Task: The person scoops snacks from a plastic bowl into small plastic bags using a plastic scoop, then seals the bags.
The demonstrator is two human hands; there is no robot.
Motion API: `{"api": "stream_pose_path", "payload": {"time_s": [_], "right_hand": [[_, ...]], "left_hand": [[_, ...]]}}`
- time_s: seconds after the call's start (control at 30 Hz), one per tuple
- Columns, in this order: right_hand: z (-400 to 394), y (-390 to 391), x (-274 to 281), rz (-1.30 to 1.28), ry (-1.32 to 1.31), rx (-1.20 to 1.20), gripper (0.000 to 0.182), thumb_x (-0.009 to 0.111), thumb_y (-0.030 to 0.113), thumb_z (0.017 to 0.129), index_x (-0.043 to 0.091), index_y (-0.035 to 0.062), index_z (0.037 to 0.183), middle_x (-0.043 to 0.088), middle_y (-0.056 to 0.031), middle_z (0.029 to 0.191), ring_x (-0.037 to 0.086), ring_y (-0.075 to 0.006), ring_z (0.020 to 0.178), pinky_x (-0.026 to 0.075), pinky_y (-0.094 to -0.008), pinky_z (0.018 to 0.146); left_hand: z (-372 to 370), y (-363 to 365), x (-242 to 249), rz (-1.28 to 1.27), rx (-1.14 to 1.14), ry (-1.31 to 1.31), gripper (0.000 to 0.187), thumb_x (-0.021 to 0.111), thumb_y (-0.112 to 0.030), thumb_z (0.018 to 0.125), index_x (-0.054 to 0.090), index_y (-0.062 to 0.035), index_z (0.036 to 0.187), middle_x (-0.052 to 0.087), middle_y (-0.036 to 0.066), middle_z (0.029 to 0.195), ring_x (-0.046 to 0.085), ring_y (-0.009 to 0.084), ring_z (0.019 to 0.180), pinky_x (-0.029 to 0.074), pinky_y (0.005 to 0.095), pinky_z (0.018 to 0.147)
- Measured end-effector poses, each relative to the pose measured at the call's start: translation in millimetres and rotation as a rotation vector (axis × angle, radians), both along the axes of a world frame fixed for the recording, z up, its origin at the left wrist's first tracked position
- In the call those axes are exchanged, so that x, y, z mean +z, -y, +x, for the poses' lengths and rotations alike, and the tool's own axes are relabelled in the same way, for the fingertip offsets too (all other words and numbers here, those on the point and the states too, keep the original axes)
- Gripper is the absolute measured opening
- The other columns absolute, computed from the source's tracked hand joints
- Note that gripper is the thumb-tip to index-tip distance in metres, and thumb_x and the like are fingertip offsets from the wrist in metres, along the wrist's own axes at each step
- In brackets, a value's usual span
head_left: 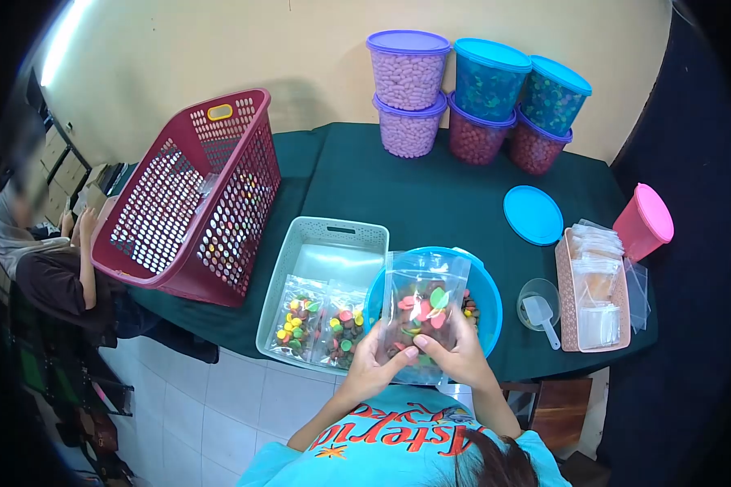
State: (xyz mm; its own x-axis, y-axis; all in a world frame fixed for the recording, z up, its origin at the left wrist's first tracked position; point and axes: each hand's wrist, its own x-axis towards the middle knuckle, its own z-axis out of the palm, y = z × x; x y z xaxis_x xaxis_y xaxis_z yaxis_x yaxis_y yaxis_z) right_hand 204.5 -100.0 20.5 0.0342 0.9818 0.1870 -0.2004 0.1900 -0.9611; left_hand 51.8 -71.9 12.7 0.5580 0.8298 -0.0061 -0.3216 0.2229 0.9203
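Both my left hand (371, 364) and my right hand (459, 357) grip a clear plastic pouch (424, 280) from its two sides, thumbs on the front. Inside the pouch are round candies in brown, pink, green and red. Behind and below it stands a blue tub (489, 329), partly hidden, with more colourful candies in it. To the left a pale green tray (299, 243) holds filled candy pouches (299, 321) lying flat.
A maroon laundry basket (211, 235) stands at the left. Lidded candy tubs (410, 77) are stacked at the back. On the right are a blue lid (533, 215), a white scoop (542, 318) on a small bowl, a peach basket of bags (570, 321) and a pink container (643, 223). Another person (57, 276) sits far left.
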Motion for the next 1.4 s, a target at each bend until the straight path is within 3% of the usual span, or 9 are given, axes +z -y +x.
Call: {"api": "stream_pose_path", "payload": {"time_s": [0.2,0.33,0.4,0.47,0.87,0.93,1.13,1.2,1.4], "right_hand": [[40.7,4.4,3.3,-0.035,-0.039,-0.094,0.049,0.059,0.008,0.079,0.035,-0.0039,0.120,0.050,-0.0130,0.111,0.051,-0.0189,0.102,0.043,-0.0330,0.086],[84.2,17.2,9.2,-0.189,0.133,0.210,0.058,0.058,0.002,0.078,0.026,0.0003,0.127,0.052,-0.0148,0.107,0.056,-0.0192,0.094,0.047,-0.0330,0.080],[96.7,17.3,9.0,-0.227,0.077,0.145,0.065,0.060,0.003,0.078,0.022,0.0008,0.130,0.052,-0.0184,0.109,0.056,-0.0202,0.095,0.047,-0.0319,0.078],[110.9,21.4,15.7,-0.289,0.266,0.335,0.066,0.062,0.006,0.077,0.023,0.0011,0.130,0.053,-0.0186,0.107,0.057,-0.0196,0.093,0.047,-0.0311,0.076],[144.2,13.9,19.6,-0.315,0.208,0.529,0.065,0.064,0.011,0.077,0.026,0.0011,0.129,0.057,-0.0134,0.099,0.057,-0.0168,0.091,0.047,-0.0298,0.076],[157.5,12.6,19.4,-0.362,0.400,0.618,0.066,0.064,0.010,0.077,0.025,0.0004,0.129,0.058,-0.0137,0.098,0.058,-0.0170,0.089,0.048,-0.0291,0.074],[165.3,14.1,23.9,-0.371,0.400,0.693,0.070,0.065,0.004,0.075,0.023,0.0004,0.130,0.059,-0.0134,0.094,0.059,-0.0161,0.086,0.047,-0.0278,0.075],[165.9,17.3,16.9,-0.338,0.392,0.698,0.069,0.066,0.010,0.075,0.025,0.0006,0.130,0.059,-0.0138,0.094,0.059,-0.0145,0.083,0.047,-0.0255,0.066],[134.9,32.1,-5.7,-0.140,0.221,0.481,0.068,0.067,0.008,0.074,0.026,0.0008,0.128,0.061,-0.0129,0.092,0.060,-0.0144,0.081,0.048,-0.0251,0.066]], "left_hand": [[0.7,0.1,-14.6,0.132,0.117,-0.030,0.042,0.056,-0.003,0.080,0.035,-0.0017,0.116,0.040,0.008,0.107,0.046,0.0137,0.099,0.044,0.0310,0.085],[3.2,0.6,-21.2,0.035,0.191,0.120,0.040,0.054,-0.002,0.080,0.035,-0.0021,0.116,0.040,0.008,0.106,0.048,0.0163,0.100,0.044,0.0326,0.086],[5.6,3.8,-21.7,0.071,0.233,0.115,0.039,0.053,-0.002,0.081,0.035,-0.0023,0.116,0.040,0.008,0.107,0.049,0.0169,0.100,0.044,0.0327,0.086],[7.7,6.6,-21.3,0.065,0.270,0.121,0.038,0.053,-0.002,0.081,0.035,-0.0021,0.115,0.040,0.008,0.106,0.049,0.0170,0.099,0.044,0.0326,0.085],[41.9,23.7,-10.1,0.103,0.470,0.083,0.034,0.050,-0.010,0.082,0.039,-0.0022,0.113,0.042,0.008,0.106,0.051,0.0165,0.092,0.041,0.0349,0.085],[47.8,29.8,-6.4,0.072,0.468,0.092,0.033,0.050,-0.011,0.083,0.039,-0.0031,0.113,0.042,0.008,0.106,0.051,0.0164,0.093,0.041,0.0341,0.085],[59.1,47.6,-15.9,0.072,0.527,0.059,0.036,0.052,-0.014,0.082,0.038,-0.0040,0.113,0.044,0.009,0.109,0.051,0.0141,0.094,0.040,0.0317,0.085],[61.6,52.2,-13.3,0.012,0.525,0.110,0.034,0.052,-0.006,0.082,0.038,-0.0018,0.112,0.043,0.009,0.106,0.050,0.0153,0.093,0.043,0.0320,0.084],[74.5,57.0,-8.9,0.096,0.505,0.103,0.039,0.047,-0.014,0.086,0.034,-0.0008,0.121,0.043,0.010,0.114,0.050,0.0185,0.102,0.041,0.0335,0.087]]}}
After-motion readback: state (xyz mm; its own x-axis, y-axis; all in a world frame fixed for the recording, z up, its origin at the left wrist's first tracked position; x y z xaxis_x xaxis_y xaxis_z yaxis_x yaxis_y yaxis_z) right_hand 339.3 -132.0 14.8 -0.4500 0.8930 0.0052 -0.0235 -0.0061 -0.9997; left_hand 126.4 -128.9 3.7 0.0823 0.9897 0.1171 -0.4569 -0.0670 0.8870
